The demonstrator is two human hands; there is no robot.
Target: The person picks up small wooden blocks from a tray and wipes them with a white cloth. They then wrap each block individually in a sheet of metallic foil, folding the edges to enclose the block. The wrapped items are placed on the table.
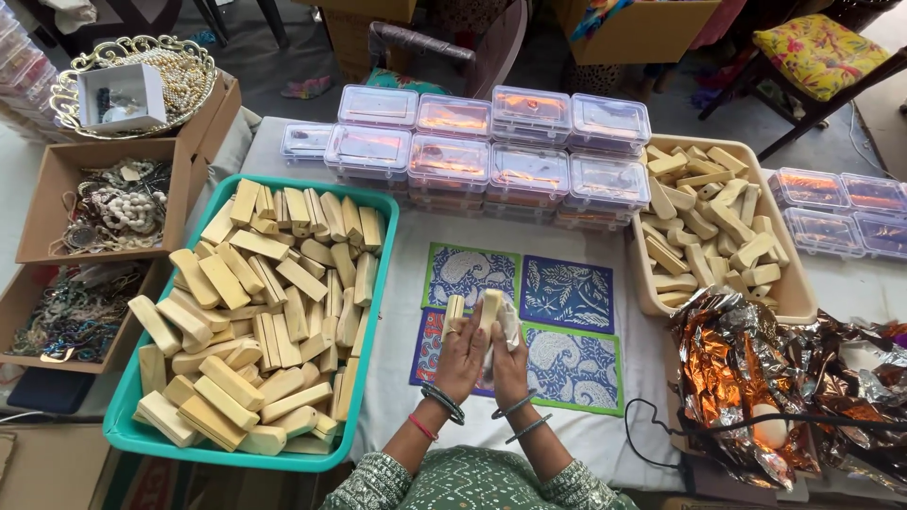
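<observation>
Viewing from the head camera, we find the left hand [460, 357] holding one pale wooden block [453, 312], the right hand [507, 364] wiping another block [490, 308] with a white cloth [509, 326]. We judge the work partly done: the teal tray [123, 427] lies heaped, the beige tray [798, 293] part filled.

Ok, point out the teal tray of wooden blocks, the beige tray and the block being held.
teal tray [383, 312], head view, on its right rim.
beige tray [798, 283], head view, on its right wall.
wooden block [488, 307], head view, on its upper end above the hands.
</observation>
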